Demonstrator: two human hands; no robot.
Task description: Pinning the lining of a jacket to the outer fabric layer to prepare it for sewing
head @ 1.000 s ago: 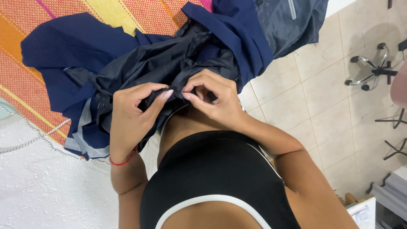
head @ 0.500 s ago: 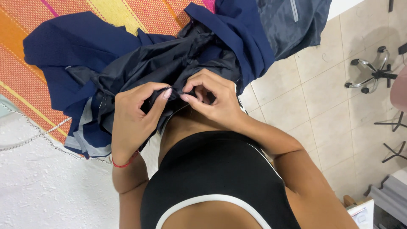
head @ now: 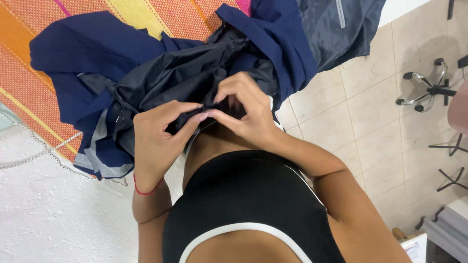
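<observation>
Navy-and-black garment [head: 161, 68] lies bunched on the striped orange cloth [head: 39, 73], unfolded, while left hand [head: 156, 141] and right hand [head: 246, 114] pinch its black lining near the body, work seemingly unfinished.

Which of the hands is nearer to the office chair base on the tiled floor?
Right. The right hand is on the dark garment, toward the chair base; the left hand is farther.

A home sewing corner, it seems: beige tiled floor [head: 370, 122], chrome wheeled chair base [head: 429, 87] far right, striped orange woven cloth [head: 29, 73] (bed or table cover) left.
</observation>
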